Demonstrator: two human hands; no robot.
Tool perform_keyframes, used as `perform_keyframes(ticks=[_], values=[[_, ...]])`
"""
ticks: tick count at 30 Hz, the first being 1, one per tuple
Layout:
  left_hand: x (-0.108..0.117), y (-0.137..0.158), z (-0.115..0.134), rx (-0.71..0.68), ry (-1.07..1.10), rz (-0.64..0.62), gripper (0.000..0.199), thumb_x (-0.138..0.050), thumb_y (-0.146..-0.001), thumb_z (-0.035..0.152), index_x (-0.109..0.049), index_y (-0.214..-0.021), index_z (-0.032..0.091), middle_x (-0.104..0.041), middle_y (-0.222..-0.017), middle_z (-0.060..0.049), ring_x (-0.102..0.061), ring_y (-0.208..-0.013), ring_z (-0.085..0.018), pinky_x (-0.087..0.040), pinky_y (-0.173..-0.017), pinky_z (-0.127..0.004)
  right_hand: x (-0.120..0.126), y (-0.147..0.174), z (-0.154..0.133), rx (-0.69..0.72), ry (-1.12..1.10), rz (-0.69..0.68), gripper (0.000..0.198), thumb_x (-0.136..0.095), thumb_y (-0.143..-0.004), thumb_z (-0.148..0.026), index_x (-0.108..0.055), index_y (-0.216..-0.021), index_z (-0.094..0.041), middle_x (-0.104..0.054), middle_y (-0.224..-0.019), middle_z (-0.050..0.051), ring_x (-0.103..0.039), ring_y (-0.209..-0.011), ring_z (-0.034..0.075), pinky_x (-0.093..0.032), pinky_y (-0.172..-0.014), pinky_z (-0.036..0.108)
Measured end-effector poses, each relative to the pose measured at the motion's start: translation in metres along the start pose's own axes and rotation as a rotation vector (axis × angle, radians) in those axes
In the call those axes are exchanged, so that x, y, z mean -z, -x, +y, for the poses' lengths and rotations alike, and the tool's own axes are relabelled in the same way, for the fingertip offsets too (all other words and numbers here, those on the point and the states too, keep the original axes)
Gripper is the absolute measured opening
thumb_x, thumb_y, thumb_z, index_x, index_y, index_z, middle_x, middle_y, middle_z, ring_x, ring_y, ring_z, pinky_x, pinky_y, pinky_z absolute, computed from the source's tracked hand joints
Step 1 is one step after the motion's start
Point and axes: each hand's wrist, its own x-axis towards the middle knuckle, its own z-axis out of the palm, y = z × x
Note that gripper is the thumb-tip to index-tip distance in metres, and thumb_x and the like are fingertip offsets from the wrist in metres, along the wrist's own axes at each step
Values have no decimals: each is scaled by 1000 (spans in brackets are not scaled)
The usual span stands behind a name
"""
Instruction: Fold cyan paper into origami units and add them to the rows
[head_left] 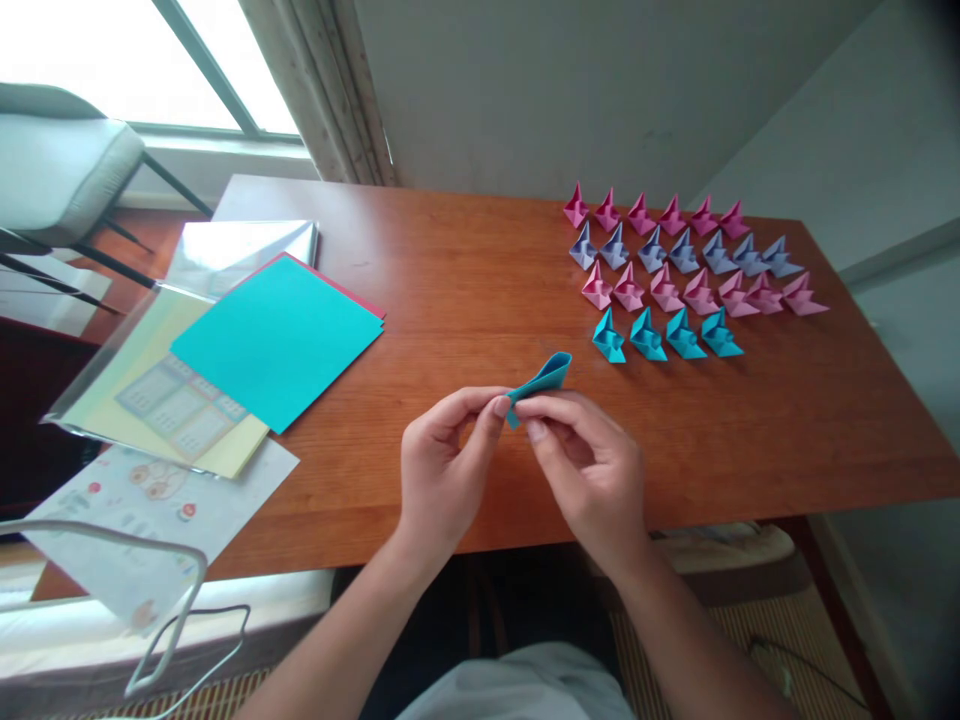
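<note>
Head view: left hand (pixel 446 462) and right hand (pixel 592 458) pinch a small, folded turquoise paper piece (pixel 546 377) above the brown wooden table (pixel 465 290). Even pressure and aligned edges should give crisp creases.

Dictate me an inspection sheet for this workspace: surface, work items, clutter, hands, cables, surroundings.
Surface: brown wooden table, no spill seen.
Work items: folded teal paper in hand; four rows of folded paper pieces, from the far side: deep pink row, six; purple row, seven; light pink row, seven; teal row, four.
Clutter: stack of coloured sheets, yellow packet and printed sheet, on the left.
Hands: left hand and right hand both pinch the folded teal paper.
Cables: white cable lower left; dark cable lower right.
Surroundings: chair, window, curtain, wall.
</note>
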Motion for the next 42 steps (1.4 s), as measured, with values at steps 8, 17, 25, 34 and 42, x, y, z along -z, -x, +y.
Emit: perform_keyframes(ticks=[8, 17, 25, 34, 42], values=[[15, -9, -6, -169, -194, -90, 15, -68, -94, 31, -73, -87, 19, -75, -80, -3, -67, -71, -15, -53, -69, -25, 19, -15, 8, -9, -9, 94, 41, -76, -84, -33, -61, -123, -28, -66, -121, 7, -65, -108, 22, -54, -95, 39], [13, -8, -8, -157, -164, -158, 14, -68, -93, 30, -74, -87, 19, -75, -80, -4, -67, -71, -15, -54, -68, -26, 13, -16, 17, -208, -125, -61, 19, -73, -87, -42, -68, -84, -24, -69, -81, 0, -63, -73, 16, -54, -65, 27], [11, -5, -11, 10, 63, -162, 9, -76, -86, 27, -73, -85, 18, -74, -81, -3, -66, -72, -15, -56, -66, -24, 14, -15, 16, -202, -170, -68, 12, -74, -86, -35, -70, -82, -24, -67, -77, -2, -60, -70, 14, -50, -62, 25], [12, -6, -9, 44, 98, -147, 10, -77, -86, 26, -74, -81, 18, -75, -80, -2, -67, -72, -14, -55, -64, -21, 13, -16, 16, -217, -173, -78, 11, -74, -87, -34, -70, -82, -24, -67, -77, -2, -59, -68, 13, -50, -61, 24], [11, -6, -10, 18, 129, -154, 5, -77, -86, 21, -75, -82, 18, -74, -79, 0, -66, -71, -11, -54, -64, -17, 14, -15, 17, -185, -187, -85, 8, -74, -88, -31, -71, -84, -26, -67, -77, -4, -59, -69, 11, -49, -62, 21]])
